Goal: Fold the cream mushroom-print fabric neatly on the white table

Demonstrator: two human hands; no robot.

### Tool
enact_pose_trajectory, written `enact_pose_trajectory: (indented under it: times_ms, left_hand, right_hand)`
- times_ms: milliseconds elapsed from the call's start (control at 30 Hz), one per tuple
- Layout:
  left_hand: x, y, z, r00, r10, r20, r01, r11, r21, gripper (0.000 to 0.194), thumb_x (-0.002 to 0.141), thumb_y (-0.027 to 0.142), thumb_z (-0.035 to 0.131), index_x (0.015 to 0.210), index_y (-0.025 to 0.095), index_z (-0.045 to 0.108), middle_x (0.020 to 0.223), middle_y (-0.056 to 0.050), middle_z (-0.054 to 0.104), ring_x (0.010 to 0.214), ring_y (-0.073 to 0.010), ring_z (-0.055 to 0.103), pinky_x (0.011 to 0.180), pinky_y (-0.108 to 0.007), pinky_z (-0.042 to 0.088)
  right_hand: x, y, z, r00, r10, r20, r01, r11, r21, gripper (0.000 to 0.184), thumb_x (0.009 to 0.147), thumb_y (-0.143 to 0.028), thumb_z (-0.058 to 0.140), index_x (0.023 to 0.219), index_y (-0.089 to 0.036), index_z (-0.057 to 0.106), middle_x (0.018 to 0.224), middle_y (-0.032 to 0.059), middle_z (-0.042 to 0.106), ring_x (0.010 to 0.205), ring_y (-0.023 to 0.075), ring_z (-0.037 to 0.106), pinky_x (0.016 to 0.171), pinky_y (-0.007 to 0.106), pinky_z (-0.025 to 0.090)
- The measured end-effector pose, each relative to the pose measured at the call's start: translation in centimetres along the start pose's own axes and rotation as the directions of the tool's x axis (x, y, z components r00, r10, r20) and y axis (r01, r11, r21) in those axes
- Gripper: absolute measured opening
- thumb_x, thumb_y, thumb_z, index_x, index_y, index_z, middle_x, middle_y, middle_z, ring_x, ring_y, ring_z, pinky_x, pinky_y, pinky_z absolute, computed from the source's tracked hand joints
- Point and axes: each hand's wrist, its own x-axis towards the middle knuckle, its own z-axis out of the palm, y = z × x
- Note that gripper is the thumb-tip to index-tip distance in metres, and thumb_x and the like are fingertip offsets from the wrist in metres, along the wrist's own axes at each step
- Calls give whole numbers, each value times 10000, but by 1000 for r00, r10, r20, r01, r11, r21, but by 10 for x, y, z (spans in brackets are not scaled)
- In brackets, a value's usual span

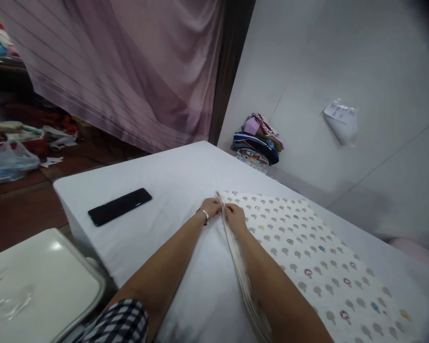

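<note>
A cream cloth (271,228) printed with small grey mushrooms and a few coloured ones lies folded in layers on the white table (171,171). Its stacked left edges run toward me. Near the far left corner, my left hand (212,206), with a bracelet at the wrist, pinches the layered edge. Right beside it, almost touching, my right hand (236,218) pinches the same edge, its fingers closed on the fabric. My right forearm lies across the near part of the cloth and hides some of the edge.
A black phone (120,206) lies on the table's left part. Folded clothes (258,140) are stacked by the wall at the far side. A pale stool or tray-like surface (39,286) stands at lower left. A pink curtain (146,71) hangs behind; a plastic bag (12,159) sits on the floor.
</note>
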Motion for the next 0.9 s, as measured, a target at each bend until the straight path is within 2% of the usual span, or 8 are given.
enact_pose_trajectory:
  times_ms: [200, 500, 667, 900]
  left_hand:
    - [2, -2, 0, 999, 31, 32, -32, 999, 16, 112, 737, 204, 612, 818, 127, 603, 522, 35, 563, 469, -69, 532, 398, -149, 358]
    - [2, -2, 3, 999, 38, 32, -39, 999, 33, 85, 720, 179, 586, 793, 141, 566, 566, 35, 564, 488, -72, 547, 376, -139, 340]
    - [4, -2, 4, 1000, 10, -2, -10, 997, 76, 84, 686, 119, 542, 765, 141, 564, 507, 31, 546, 472, -87, 542, 377, -147, 337]
    - [4, 0, 5, 1000, -5, -31, 9, 990, 138, 68, 703, 196, 510, 688, 152, 560, 456, 24, 539, 414, -95, 503, 392, -174, 352]
  right_hand:
    - [0, 2, 0, 1000, 21, 6, -22, 1000, 3, 246, 782, -280, 453, 863, -212, 675, 826, 19, 679, 795, 167, 585, 753, 282, 434]
    - [1, 3, 0, 1000, -2, 6, 2, 1000, -10, 252, 776, -221, 455, 887, -197, 680, 880, 34, 682, 844, 172, 589, 806, 294, 422]
    - [-1, 2, 2, 1000, 6, 11, -5, 999, -34, 255, 777, -220, 446, 884, -217, 678, 881, 20, 681, 847, 170, 589, 797, 289, 427]
    - [-1, 3, 3, 1000, -2, -16, 1, 999, -49, 242, 779, -238, 452, 879, -213, 671, 872, 24, 676, 838, 172, 584, 796, 289, 423]
